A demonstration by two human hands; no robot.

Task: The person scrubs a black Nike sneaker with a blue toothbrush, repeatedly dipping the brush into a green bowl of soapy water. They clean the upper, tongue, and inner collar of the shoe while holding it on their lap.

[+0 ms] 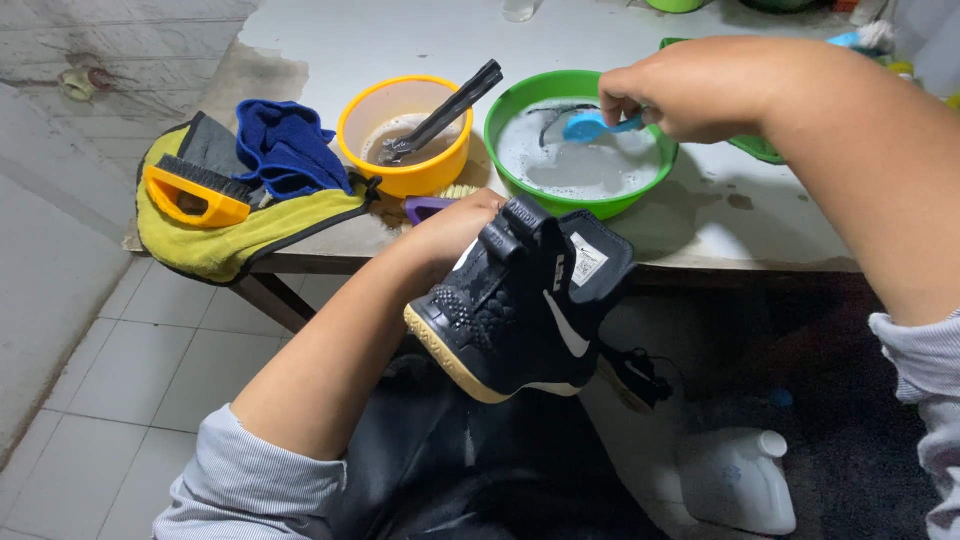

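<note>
From the head camera, the left hand (455, 228) is pushed into the opening of a black high-top shoe (525, 310), fingers closed on its collar and tongue, so the shoe hangs in the air just in front of the table edge (720, 262) and above the person's lap, toe pointing down to the left and its tan sole edge showing. The right hand (680, 95) is pinched shut on the handle of a small blue brush (592, 126), whose head dips into the foamy water of the green bowl (520, 105) on the table. Just beside that bowl stands a yellow bowl (352, 125) of murky water with a dark brush (445, 108) leaning in it; further left lie a blue cloth (285, 145) and an orange-backed scrubbing brush (205, 190) on a yellow cloth (215, 250). A white jug (740, 480) stands on the floor below. The shoe looks moderately light, with a stiff sole and a padded, yielding upper, probably wet and a little slippery, though the dim view makes that hard to confirm; a hand inside the collar, or a hold across heel and sole, seems the firmest purchase. The brush is light, rigid plastic, likely slick with suds.
</note>
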